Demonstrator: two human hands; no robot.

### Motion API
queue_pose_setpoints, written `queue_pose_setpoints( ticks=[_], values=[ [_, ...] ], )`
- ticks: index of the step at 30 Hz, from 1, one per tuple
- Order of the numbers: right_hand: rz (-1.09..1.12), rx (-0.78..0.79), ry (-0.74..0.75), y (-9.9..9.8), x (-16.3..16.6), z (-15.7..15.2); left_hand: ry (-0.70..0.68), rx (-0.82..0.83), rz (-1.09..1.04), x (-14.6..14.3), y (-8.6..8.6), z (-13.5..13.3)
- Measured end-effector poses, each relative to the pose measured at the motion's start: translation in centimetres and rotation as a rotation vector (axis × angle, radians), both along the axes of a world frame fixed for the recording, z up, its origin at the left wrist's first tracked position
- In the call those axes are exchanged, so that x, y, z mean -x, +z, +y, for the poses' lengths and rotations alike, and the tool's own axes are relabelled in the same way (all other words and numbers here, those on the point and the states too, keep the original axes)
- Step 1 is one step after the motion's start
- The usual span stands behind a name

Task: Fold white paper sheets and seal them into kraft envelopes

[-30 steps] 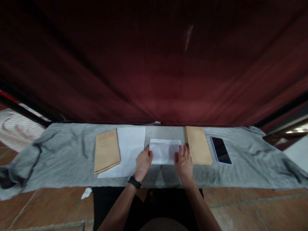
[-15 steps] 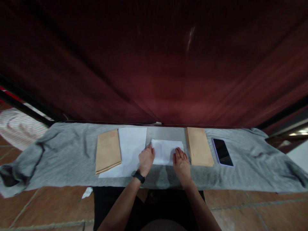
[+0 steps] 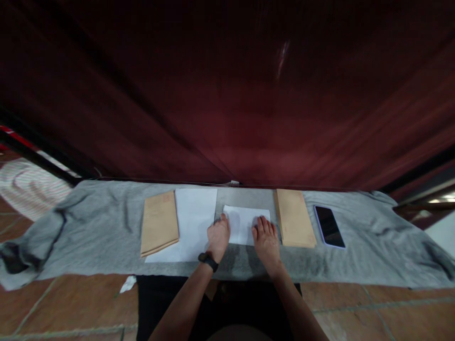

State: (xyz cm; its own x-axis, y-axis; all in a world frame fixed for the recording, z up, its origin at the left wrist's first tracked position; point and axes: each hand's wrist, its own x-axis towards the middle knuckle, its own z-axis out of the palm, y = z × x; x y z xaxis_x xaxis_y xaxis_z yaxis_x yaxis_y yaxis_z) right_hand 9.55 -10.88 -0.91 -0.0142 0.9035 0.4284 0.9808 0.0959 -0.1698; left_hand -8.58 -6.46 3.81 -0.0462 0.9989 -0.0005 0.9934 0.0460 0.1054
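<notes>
A folded sheet of white paper [image 3: 242,222] lies crosswise on the grey cloth in front of me. At its left edge is my left hand [image 3: 218,237], closed with the fingers curled in against the paper; a dark watch is on that wrist. My right hand [image 3: 266,240] rests flat on the sheet's right part, fingers stretched out and holding nothing. Left of my left hand, larger white paper [image 3: 196,218] lies partly under a stack of brown envelopes [image 3: 159,220]. Just right of my right hand is another stack of brown envelopes [image 3: 297,220].
A phone with a purple edge [image 3: 330,226] lies at the right on the grey cloth [image 3: 373,237]. A dark red panel [image 3: 227,118] rises behind the narrow cloth-covered surface. A crumpled white scrap [image 3: 128,283] is on the tiled floor [image 3: 81,303].
My left hand has shifted slightly to the right along the folded paper's left edge, its fingers more curled. My right hand has moved a little left and stays flat on the sheet.
</notes>
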Motion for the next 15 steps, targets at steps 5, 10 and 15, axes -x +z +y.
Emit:
queue_pose_setpoints(
  ticks=[5,10,15],
  values=[
    [-0.002,0.022,-0.014,0.4,0.7,-0.1,-0.032,0.002,0.007,-0.1,0.0,0.1],
    [0.004,0.016,0.046,0.3,1.4,-0.3,-0.035,0.015,0.010,0.0,0.1,0.2],
    [-0.032,0.020,0.056,-0.3,1.3,-0.7,-0.001,0.031,0.010,0.1,0.1,0.1]
  ],
)
